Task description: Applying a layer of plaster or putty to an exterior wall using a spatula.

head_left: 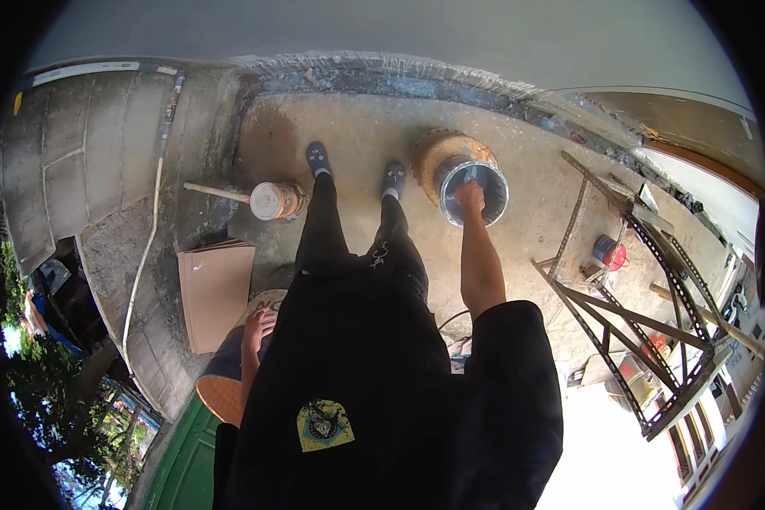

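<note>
My right hand [470, 197] reaches over the near rim of a round bucket [501, 204], its fingers closed. They grip a small pale tool [471, 173], whose end points into the bucket; its exact kind is too small to make out. Grey-blue liquid or coating shows on the bucket's inside. The bucket rests partly over a round, yellowish-brown stand [429, 166]. My left hand [259, 327] hangs by my left side, fingers loosely apart and nothing visible in them. Below it is a dark blue drum-like container [225, 359] with an orange-brown end.
A lidded paint pail [266, 201] stands left of my feet, a stick [216, 192] beside it. Flat cardboard [216, 293] lies nearer. Metal trusses [633, 319] lean at right, near a blue and red pail [606, 252]. A grey wall [382, 30] runs ahead.
</note>
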